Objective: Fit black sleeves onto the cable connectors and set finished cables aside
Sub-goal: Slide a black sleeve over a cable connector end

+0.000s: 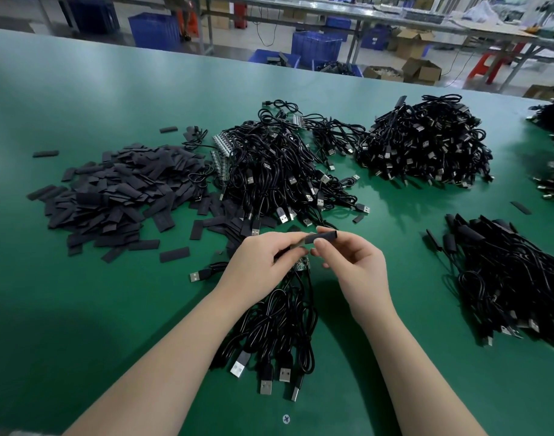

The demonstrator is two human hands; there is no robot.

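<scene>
Head view. Left hand (263, 262) curled around a small bunch of cables (278, 328), gripping near the connector ends, with the loose USB plugs (263, 372) trailing back toward the body between the forearms. Right hand (354, 262) pinching a black sleeve (322, 238) between thumb and forefinger, held level and just touching the left fingertips. Connector (302, 265) being sleeved mostly hidden under the left fingers; only a glint of a small board showing below them.

Beyond the left hand, a heap of flat sleeves (112, 196) spread on the green table (80, 309). Straight ahead of both hands, a tangle of unsleeved cables (278, 171); farther ahead and right, a second pile (426, 143). To the right of the right hand, a stack of cables (505, 278) with sleeves on, apparently the finished ones.

Step in hand, by the look of it: threading the sleeve over the connector. To do it well: squeeze the flat sleeve at its edges so the mouth opens round, line that mouth up square with the connector end, steady the connector close behind its tip with the left thumb, then slide on straight without twisting, to keep the board's corners from snagging the sleeve wall. Push until the board is fully covered, then lay the cable on the right-hand stack, sleeved ends together.
</scene>
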